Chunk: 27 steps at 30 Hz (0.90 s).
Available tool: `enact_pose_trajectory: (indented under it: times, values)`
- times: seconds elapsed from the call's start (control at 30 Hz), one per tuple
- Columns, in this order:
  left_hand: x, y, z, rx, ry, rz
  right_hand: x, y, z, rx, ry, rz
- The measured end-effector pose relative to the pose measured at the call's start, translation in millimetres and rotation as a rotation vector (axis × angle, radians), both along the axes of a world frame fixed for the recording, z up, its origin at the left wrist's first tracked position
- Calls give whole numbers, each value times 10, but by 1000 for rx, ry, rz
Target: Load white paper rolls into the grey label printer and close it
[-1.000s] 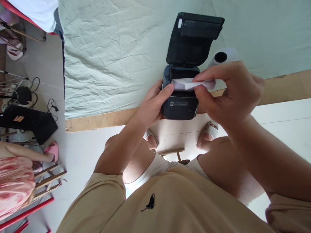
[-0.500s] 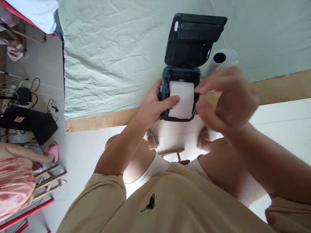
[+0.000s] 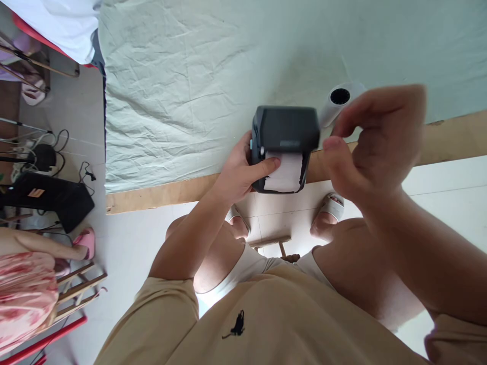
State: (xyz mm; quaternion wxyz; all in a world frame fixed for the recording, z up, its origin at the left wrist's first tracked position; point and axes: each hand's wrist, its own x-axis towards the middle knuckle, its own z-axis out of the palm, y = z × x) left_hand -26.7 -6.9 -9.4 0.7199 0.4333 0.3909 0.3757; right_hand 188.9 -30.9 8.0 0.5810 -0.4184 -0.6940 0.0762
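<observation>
My left hand (image 3: 247, 170) grips a small dark label printer (image 3: 258, 177) from its left side, held over the table's front edge. Its thumb presses on the white paper (image 3: 287, 172) inside. The printer's hinged lid (image 3: 287, 126), slightly blurred, now covers the upper part of the body, with paper showing below it; whether it is latched I cannot see. To the right of the printer and apart from it is my right hand (image 3: 384, 142), its fingers bent and loosely apart, with nothing visible in them. Just behind those fingers lies a white roll (image 3: 331, 109) with a dark core, partly hidden.
A wrinkled pale green cloth (image 3: 171, 91) covers the table, which has a wooden front edge (image 3: 163, 195). On the left, a person's leg (image 3: 38, 243) and pink slipper (image 3: 87, 242) show near a wooden stool (image 3: 76, 291), a black box-like object (image 3: 49, 195) and tangled cables (image 3: 34, 147).
The printer's lid has swung down from upright over the body and part of the paper. My right hand has moved away to the right and up. My left hand keeps its grip.
</observation>
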Motion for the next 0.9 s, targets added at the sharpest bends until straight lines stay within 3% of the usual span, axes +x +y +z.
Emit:
enact_pose_trajectory:
  times: [0.17,0.23,0.43,0.67,0.9]
  values:
    - [-10,-6,6,11,-15,-26,-41,-49,-165,-349,26,45]
    - [-11,-20,9,31,-19,-35,-42,-26,-278,-413,58,51]
    - [34,-68,98,-6,45,-5,-13,80,-511,-477,147,161]
    - [2,-54,91,11,-39,-50,80,158,-464,-502,65,225]
    - [52,-89,112,34,2,10,111,188,-502,-453,4,231]
